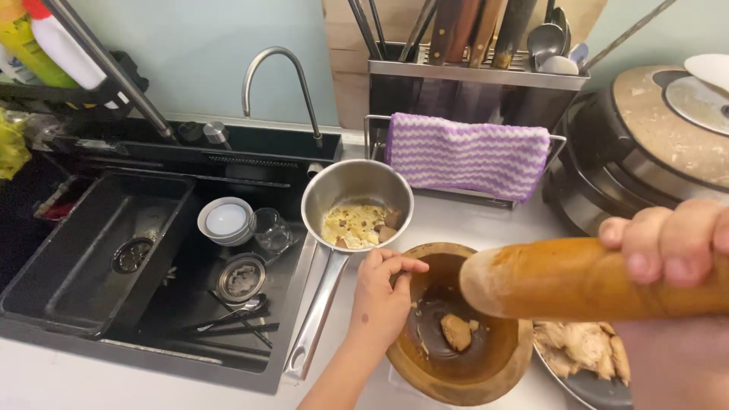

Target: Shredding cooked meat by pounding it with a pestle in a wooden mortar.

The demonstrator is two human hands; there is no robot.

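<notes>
A steel saucepan (355,205) with pale scraps in it sits just beyond the left fingers (410,265), its long handle running back along the sink's edge. Left of those fingers, the black sink (76,266) holds a stack of small white bowls (226,220), a clear glass (271,229), a round drain strainer (241,278) and some dark utensils (235,319). A curved faucet (277,76) rises behind it. Further beyond the fingers, a purple-and-white striped cloth (467,156) hangs over a rack, with a steel utensil holder (474,83) behind. Beyond the right fingers (668,243) stands a round cooker (645,144). Below them, a plate of pale shredded meat (581,349) rests on the tabletop (471,220).
</notes>
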